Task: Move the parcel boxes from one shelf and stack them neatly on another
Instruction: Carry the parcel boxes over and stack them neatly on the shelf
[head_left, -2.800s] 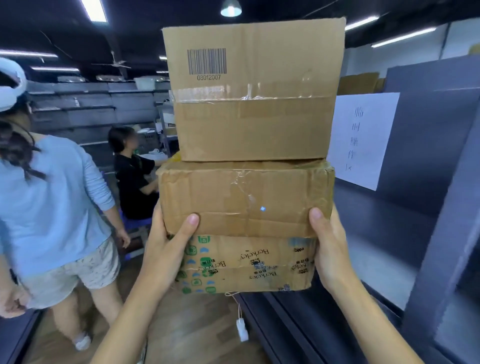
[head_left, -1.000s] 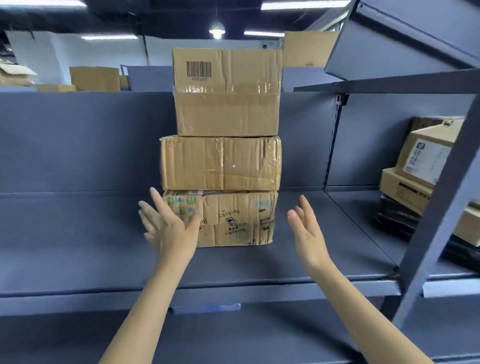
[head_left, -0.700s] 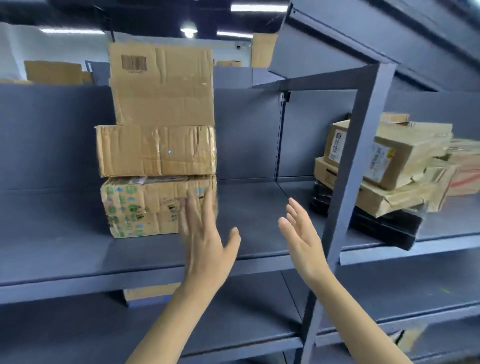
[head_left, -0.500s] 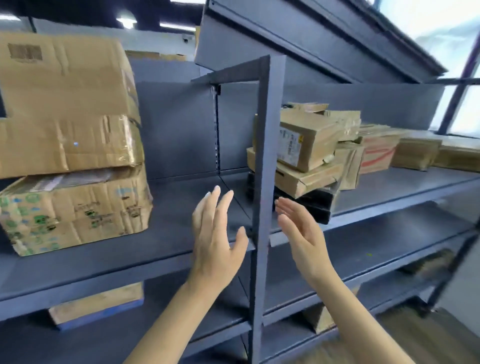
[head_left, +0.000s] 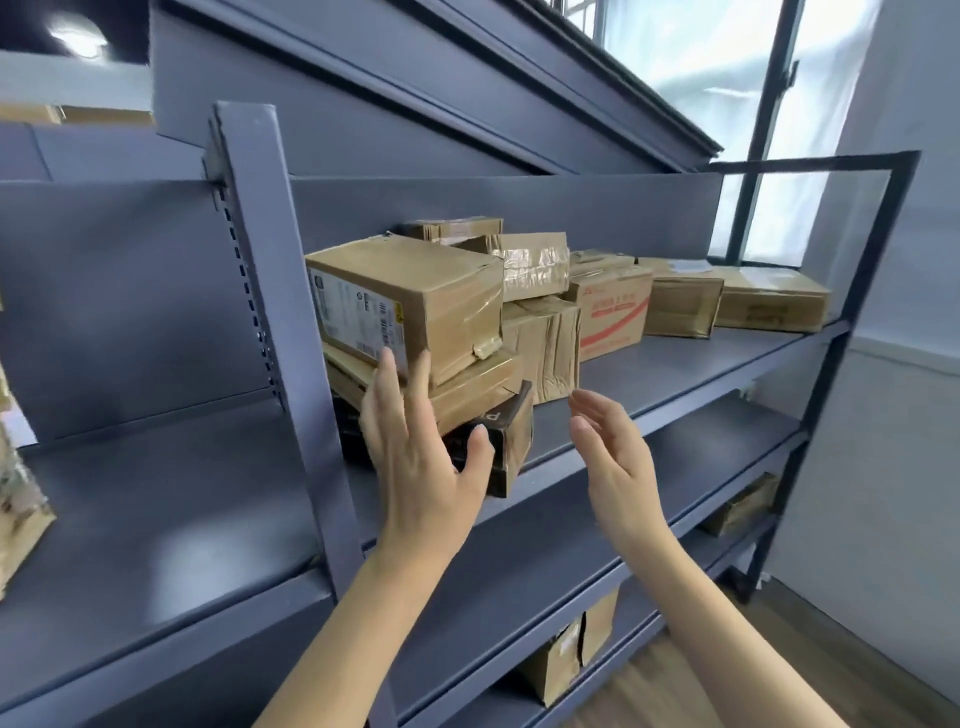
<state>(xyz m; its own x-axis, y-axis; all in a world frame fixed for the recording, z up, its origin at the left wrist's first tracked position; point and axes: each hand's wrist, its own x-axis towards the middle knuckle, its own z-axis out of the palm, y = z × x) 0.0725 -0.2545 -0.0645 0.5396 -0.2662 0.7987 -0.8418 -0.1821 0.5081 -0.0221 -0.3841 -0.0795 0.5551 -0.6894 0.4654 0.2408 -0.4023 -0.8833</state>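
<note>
Cardboard parcel boxes (head_left: 415, 306) just beyond left fingers (head_left: 387, 384)

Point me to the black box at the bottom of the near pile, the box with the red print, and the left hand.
black box (head_left: 511, 441), head view, on its taped end face.
red-printed box (head_left: 615, 312), head view, on its front face.
left hand (head_left: 421, 457), head view, on the back of the hand.
</note>
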